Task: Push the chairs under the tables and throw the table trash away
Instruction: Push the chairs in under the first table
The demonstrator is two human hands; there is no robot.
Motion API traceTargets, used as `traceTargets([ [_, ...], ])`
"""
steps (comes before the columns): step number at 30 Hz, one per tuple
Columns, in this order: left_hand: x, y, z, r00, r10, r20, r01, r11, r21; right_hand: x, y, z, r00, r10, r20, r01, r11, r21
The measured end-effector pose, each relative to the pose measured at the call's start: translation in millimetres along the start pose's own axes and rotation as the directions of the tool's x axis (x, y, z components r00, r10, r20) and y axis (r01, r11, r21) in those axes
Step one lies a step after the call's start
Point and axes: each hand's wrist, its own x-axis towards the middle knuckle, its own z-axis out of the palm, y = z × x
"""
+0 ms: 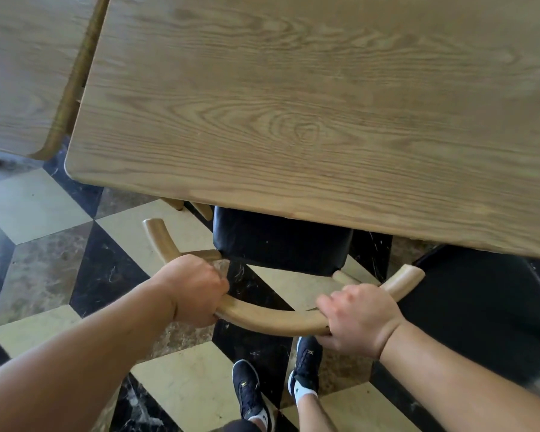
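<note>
A wooden chair with a curved backrest rail [272, 321] and a black padded seat [281, 244] stands right in front of me. The seat's far part is hidden under the near edge of a large wooden table [293, 104]. My left hand [194, 291] is closed around the left part of the backrest rail. My right hand [359, 319] grips the rail's right part. No trash shows on the visible tabletop.
A second wooden table [22, 73] stands at the far left, separated by a narrow gap. Another black chair seat [474, 307] sits at the right, partly under the table. The floor is checkered cream, black and brown tile. My feet [275, 385] stand just behind the chair.
</note>
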Motion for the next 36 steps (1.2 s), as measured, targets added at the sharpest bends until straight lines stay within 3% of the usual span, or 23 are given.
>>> traceTargets([
  [15,0,0,6,0.999,0.008,-0.031,-0.007,0.999,0.047,-2,0,10,0.997,0.005,-0.072,-0.003,1.000,0.024],
  [20,-3,6,7,0.999,-0.036,-0.040,0.039,0.996,0.079,-4,-8,-6,0.984,0.128,0.122,-0.130,0.991,0.008],
  [24,-14,17,4,0.988,-0.108,-0.111,0.116,0.991,0.064,-3,-28,-32,0.937,0.290,0.194,-0.279,0.957,-0.079],
  [26,-20,27,12,0.957,-0.183,-0.226,0.199,0.979,0.052,-12,-49,-33,0.909,0.413,0.048,-0.406,0.907,-0.115],
  [28,-26,40,26,0.900,-0.272,-0.341,0.262,0.962,-0.074,-27,-78,-24,0.891,0.445,-0.096,-0.446,0.895,0.005],
  [30,-44,64,34,0.867,-0.249,-0.431,0.171,0.962,-0.212,-56,-117,-16,0.889,0.434,-0.145,-0.421,0.900,0.113],
  [32,-61,90,37,0.855,-0.150,-0.496,0.035,0.971,-0.235,-91,-144,-5,0.852,0.517,-0.086,-0.500,0.851,0.161],
  [36,-81,133,32,0.831,-0.099,-0.547,-0.054,0.965,-0.256,-168,-167,4,0.689,0.722,0.056,-0.718,0.670,0.190],
])
